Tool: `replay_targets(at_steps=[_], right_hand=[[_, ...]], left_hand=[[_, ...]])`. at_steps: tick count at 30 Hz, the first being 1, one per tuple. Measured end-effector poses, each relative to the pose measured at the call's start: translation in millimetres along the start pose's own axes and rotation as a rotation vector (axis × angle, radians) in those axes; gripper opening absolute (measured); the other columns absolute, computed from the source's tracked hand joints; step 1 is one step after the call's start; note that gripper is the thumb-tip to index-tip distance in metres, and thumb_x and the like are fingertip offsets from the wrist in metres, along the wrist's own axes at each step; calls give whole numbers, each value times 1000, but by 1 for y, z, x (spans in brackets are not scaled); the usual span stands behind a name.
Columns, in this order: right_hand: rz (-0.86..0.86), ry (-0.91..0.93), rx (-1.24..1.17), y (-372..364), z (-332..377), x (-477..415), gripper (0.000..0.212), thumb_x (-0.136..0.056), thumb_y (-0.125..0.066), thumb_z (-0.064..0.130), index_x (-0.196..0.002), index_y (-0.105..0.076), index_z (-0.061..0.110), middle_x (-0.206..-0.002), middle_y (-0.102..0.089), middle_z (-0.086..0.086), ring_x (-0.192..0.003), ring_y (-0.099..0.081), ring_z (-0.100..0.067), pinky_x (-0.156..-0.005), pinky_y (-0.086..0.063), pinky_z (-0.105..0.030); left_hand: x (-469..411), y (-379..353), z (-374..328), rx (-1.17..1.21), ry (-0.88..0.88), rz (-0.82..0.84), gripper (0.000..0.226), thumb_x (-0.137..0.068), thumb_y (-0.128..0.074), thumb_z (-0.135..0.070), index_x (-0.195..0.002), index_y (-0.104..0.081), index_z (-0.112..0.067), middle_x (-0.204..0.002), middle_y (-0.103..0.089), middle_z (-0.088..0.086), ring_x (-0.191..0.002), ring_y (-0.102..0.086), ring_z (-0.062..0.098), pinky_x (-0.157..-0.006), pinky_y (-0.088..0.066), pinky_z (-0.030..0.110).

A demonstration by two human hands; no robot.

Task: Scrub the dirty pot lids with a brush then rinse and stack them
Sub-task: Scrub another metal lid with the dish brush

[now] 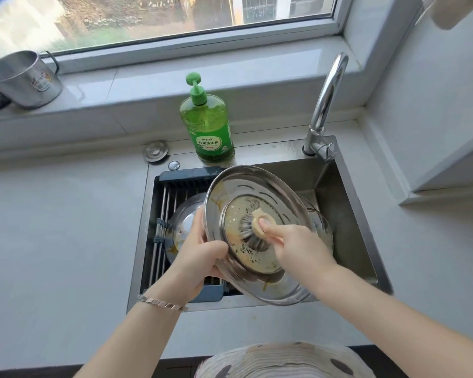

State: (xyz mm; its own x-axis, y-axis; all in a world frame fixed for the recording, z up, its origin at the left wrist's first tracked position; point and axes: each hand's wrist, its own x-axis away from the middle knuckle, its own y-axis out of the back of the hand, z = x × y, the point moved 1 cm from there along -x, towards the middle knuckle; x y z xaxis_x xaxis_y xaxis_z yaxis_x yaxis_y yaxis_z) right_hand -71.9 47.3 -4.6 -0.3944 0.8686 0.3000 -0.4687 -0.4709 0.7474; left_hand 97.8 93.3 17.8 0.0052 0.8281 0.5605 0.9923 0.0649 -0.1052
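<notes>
Where the lid was held: the lid [273, 195] stood tilted above the sink [347, 214], inner face toward the camera. Its lower rim hung over the sink's near edge.
Left hand: the left hand [200, 257] gripped the lid's left rim, thumb on the inner face and fingers behind.
Right hand: the right hand [298, 246] was wrapped round the brush handle, forefinger pressed on the back of the head.
Brush: the brush [250, 233] had its bristles splayed against the lid's round centre panel, which carried yellowish smears and foam.
Sink edges: steel walls closed the far and right sides. The right part of the basin lay open beyond the lid.
Rack: a dark rack [161, 222] spanned the left part of the sink, just beside the left hand.
Second lid: a second lid [185, 225] with yellow stains lay at the rack. Whether it was on or under the bars could not be told.
Steel rim: a rim [324, 227] showed past the held lid's right edge. What it belonged to could not be told.
Tap: the tap [327, 105] rose from the sink's far right corner, apart from the lid.
Soap bottle: the green soap bottle [208, 126] stood upright on the far ledge, just behind the lid's upper rim.
Counter: the grey counter [66, 227] ran flat on both sides. A round steel cap [155, 150] lay at the sink's far left corner.
Sill: a steel mug [22, 77] stood on the sill at far left.
Right wall: a boxed ledge [448, 159] projected over the counter.
</notes>
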Motion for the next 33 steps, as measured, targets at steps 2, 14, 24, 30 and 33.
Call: replay_targets(at_steps=[2, 14, 24, 30, 33], right_hand=[[-37, 99, -89, -5, 17, 3, 39, -99, -40, 21, -133, -49, 39, -95, -64, -9, -82, -56, -26, -70, -45, -40], [-101, 47, -104, -3, 0, -4, 37, -100, -38, 26, -132, -49, 40, -97, -65, -7, -83, -58, -25, -69, -45, -37], [134, 89, 149, 9, -9, 38, 37, -101, -32, 30, -134, -43, 44, -88, -53, -3, -82, -54, -24, -71, -46, -36], [145, -84, 200, 14, -33, 17, 35, -101, -35, 29, -129, -48, 45, -103, -62, 2, -93, -59, -23, -74, -45, -33], [188, -18, 114, 9, -22, 33, 35, -101, -35, 30, -129, -48, 46, -98, -62, 3, -86, -57, -20, -70, -45, -32]], left_hand=[[-1, -3, 3, 18, 15, -6, 80, -57, -45, 2, -130, -40, -30, -103, -67, 14, -76, -69, 36, -57, -55, 50], [0, -7, 1, -42, -6, 29, 81, -59, -48, 0, -132, -37, -32, -103, -66, 12, -80, -69, 37, -53, -56, 45], [3, 7, -3, 14, -39, -49, 76, -59, -48, 1, -130, -41, -26, -108, -64, 14, -79, -70, 37, -60, -54, 59], [4, 3, -1, 47, -23, -66, 71, -59, -48, -1, -128, -43, -20, -107, -65, 15, -79, -69, 37, -58, -54, 61], [4, 2, 0, 14, -27, -78, 72, -59, -49, 0, -127, -42, -23, -110, -64, 16, -78, -70, 38, -57, -54, 58]])
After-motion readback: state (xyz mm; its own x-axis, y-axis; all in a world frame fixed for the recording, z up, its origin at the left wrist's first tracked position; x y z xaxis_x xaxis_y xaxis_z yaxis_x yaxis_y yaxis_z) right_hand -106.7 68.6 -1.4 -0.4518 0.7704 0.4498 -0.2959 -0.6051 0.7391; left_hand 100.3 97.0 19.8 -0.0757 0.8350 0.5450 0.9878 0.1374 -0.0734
